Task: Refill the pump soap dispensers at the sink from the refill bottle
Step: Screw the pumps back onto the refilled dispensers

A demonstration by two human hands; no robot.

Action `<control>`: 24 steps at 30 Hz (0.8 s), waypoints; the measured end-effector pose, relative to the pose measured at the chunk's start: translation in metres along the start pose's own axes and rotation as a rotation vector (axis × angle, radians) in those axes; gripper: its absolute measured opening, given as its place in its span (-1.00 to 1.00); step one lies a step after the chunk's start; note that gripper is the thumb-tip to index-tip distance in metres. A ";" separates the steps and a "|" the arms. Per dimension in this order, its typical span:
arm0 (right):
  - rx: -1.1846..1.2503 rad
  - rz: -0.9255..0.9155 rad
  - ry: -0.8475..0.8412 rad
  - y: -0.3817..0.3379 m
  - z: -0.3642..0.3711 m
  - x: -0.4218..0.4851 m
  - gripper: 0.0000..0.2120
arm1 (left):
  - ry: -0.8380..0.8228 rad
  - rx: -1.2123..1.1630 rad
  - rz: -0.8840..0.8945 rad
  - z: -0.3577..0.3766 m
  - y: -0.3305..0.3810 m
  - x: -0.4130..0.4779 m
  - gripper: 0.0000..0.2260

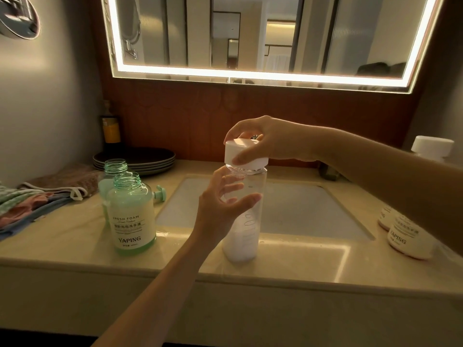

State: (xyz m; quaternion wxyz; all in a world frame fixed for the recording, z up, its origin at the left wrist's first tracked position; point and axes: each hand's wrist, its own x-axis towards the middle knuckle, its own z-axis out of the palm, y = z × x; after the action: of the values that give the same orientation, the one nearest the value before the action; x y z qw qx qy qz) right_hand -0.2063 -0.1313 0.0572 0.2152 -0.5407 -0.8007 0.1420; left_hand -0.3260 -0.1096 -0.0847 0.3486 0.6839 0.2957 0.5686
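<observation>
Refill bottle (pixel 244 236) stands upright at the tabletop (pixel 75 241) front edge, before the sink (pixel 300 211). The left hand (pixel 220 204) wraps its body to steady it. The right hand (pixel 265 139) grips the white cap (pixel 246 156), probably for twisting. Two green dispensers (pixel 132 216) stand uncapped toward the left front, ready for filling.

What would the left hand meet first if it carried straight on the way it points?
The clear bottle: the left hand curls round it, so there is no gap to cross, just below the white cap that the right hand grips.
</observation>
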 end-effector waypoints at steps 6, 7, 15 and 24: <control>-0.146 0.055 -0.105 -0.006 -0.002 -0.003 -0.48 | 0.007 0.007 -0.001 0.000 0.000 0.000 -0.43; -0.106 0.085 -0.155 -0.008 -0.006 -0.004 -0.49 | 0.004 0.005 -0.003 0.000 0.001 0.000 -0.43; -0.428 0.000 0.171 -0.006 0.010 -0.002 -0.39 | -0.001 0.004 -0.003 0.000 -0.001 0.000 -0.41; -0.197 0.043 -0.021 -0.008 -0.004 -0.003 -0.57 | 0.000 -0.003 -0.003 0.000 -0.002 0.001 -0.41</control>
State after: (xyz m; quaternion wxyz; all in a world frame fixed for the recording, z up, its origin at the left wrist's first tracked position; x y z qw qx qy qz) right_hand -0.2098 -0.1369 0.0638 0.1494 -0.5747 -0.8013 0.0727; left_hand -0.3262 -0.1077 -0.0855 0.3505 0.6831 0.2959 0.5684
